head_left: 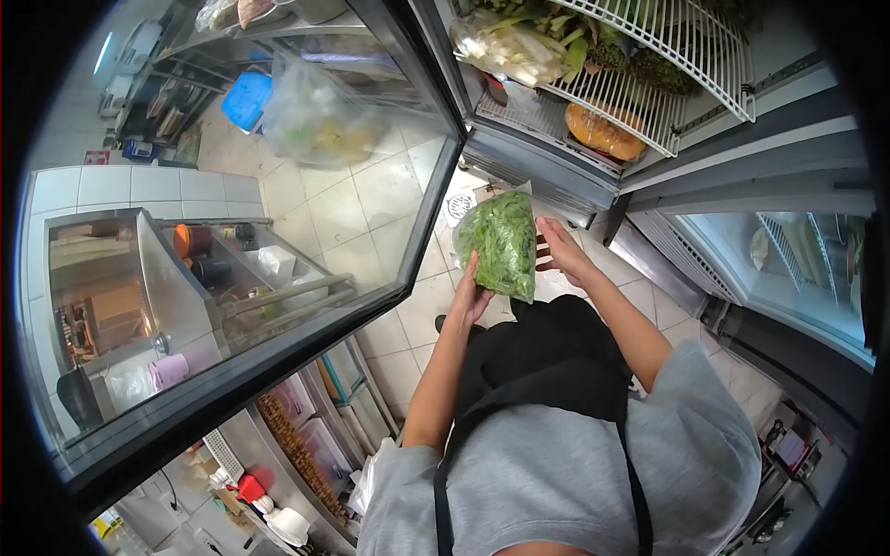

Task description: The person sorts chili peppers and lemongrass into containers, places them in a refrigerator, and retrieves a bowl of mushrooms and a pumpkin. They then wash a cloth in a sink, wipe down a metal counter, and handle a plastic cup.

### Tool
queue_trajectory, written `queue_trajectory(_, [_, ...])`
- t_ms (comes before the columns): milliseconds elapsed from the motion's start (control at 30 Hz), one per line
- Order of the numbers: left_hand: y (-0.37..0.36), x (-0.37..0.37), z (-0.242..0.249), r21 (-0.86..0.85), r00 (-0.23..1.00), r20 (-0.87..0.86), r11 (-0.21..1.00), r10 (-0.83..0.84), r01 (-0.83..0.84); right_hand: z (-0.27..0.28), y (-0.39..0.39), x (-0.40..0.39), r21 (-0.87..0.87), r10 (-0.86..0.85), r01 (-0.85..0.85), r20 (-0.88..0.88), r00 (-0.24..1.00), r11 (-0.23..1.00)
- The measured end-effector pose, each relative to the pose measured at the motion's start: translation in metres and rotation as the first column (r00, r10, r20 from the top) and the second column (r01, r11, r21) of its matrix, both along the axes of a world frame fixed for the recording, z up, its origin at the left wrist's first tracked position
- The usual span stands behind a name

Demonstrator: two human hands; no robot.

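A clear plastic bag of leafy greens (501, 246) is in front of my body, above the tiled floor. My left hand (471, 296) grips its lower left side, thumb against the plastic and the other fingers partly hidden. At the bag's right edge, my right hand (564, 254) has its fingers stretched and apart, with the fingertips close beside the plastic. Light shines off the bag's surface, and green leaves fill most of it.
A glass fridge door (352, 195) stands open on my left. Ahead, wire shelves (649, 116) hold bagged vegetables (510, 51) and a wrapped orange item (603, 130). Another glass door (788, 255) is at right. A drain cover (459, 206) lies in the floor.
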State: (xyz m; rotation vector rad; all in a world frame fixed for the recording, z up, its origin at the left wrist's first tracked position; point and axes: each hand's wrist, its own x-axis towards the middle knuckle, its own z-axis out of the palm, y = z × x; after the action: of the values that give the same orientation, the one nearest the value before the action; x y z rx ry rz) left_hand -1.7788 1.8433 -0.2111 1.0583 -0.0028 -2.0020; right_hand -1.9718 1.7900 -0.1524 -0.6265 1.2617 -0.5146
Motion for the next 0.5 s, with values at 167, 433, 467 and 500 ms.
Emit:
queue_trajectory(167, [0.006,-0.014,0.016,-0.037,0.999,-0.044,0.999,-0.014,0.013,0.0,0.002,0.002,0.034,-0.045,0.038,0.237,0.971,0.999])
queue_trajectory(433, [0.009,-0.02,0.038,0.131,0.609,-0.78,0.989,0.144,-0.067,0.013,-0.005,0.002,-0.506,0.049,-0.086,-0.086,0.995,0.858])
queue_trajectory(467, [0.01,-0.024,0.04,0.112,0.571,-0.812,0.992,0.123,-0.054,0.005,-0.007,0.003,-0.512,0.043,-0.081,-0.086,0.995,0.855])
queue_trajectory(500, [0.012,-0.029,0.043,0.098,0.532,-0.84,0.994,0.105,-0.042,-0.005,-0.007,0.005,-0.394,0.072,-0.017,0.126,0.989,0.919])
